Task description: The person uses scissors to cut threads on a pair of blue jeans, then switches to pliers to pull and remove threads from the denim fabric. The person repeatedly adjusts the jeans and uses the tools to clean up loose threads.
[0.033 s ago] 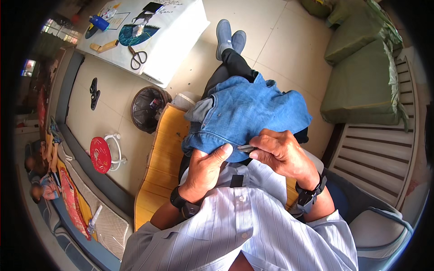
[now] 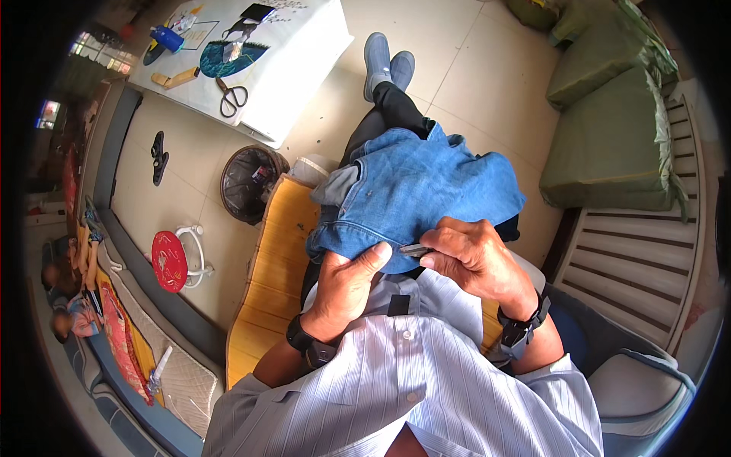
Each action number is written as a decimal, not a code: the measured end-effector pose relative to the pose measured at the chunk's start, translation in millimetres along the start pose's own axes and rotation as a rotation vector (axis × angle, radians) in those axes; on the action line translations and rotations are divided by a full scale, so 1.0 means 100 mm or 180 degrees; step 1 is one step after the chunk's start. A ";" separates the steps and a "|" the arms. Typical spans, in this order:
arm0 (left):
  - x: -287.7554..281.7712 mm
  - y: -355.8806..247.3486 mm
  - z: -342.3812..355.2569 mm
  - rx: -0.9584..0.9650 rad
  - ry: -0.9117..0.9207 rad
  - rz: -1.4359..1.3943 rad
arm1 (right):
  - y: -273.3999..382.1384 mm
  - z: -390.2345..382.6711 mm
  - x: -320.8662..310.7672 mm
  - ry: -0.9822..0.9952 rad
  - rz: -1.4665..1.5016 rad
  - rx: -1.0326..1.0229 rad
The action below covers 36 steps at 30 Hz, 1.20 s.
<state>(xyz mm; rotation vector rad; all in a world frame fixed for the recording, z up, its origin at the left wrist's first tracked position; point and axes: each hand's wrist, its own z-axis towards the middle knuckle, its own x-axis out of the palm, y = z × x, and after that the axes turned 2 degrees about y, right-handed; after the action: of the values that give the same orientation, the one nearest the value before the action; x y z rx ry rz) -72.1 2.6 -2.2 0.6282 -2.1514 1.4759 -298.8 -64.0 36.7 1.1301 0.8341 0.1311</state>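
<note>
Blue denim cloth (image 2: 426, 175), apparently a garment, lies bunched across my lap, a grey lining piece (image 2: 335, 185) folded out at its left. My left hand (image 2: 346, 289) grips its near edge, thumb on top and the other fingers hidden beneath. Just right of that thumb, my right hand (image 2: 472, 259) pinches a small silver metal tool (image 2: 413, 250) between thumb and fingers. The tool's tip points left at the denim edge; its exact kind is too small to make out, and so is whether it touches the cloth.
A white table (image 2: 304, 53) ahead left bears scissors (image 2: 231, 97) and a blue container (image 2: 166, 38). Below it stand a lined waste bin (image 2: 247, 186) and a red-topped stool (image 2: 169, 261). Green cushions (image 2: 609, 145) and a slatted bench (image 2: 632, 251) are at right. People (image 2: 80, 316) sit far left.
</note>
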 end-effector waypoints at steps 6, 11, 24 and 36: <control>0.00 -0.01 0.00 0.0009 -0.0005 0.0066 | -0.01 0.00 0.02 -0.0017 0.0057 0.0016; -0.01 0.00 0.00 0.0004 0.0018 0.0020 | -0.02 -0.01 0.03 -0.0011 0.0099 0.0032; -0.02 0.01 0.01 0.0054 0.0028 0.0076 | -0.03 0.00 0.03 0.0011 0.0048 -0.0001; -0.02 0.00 0.01 0.0022 0.0040 0.0069 | -0.01 0.02 0.01 0.0046 -0.0011 0.0006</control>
<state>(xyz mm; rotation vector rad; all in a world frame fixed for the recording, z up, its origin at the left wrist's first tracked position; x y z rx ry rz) -70.3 1.8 -4.1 0.5983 -2.1508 1.4953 -297.3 -65.3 35.5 1.1306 0.8492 0.1357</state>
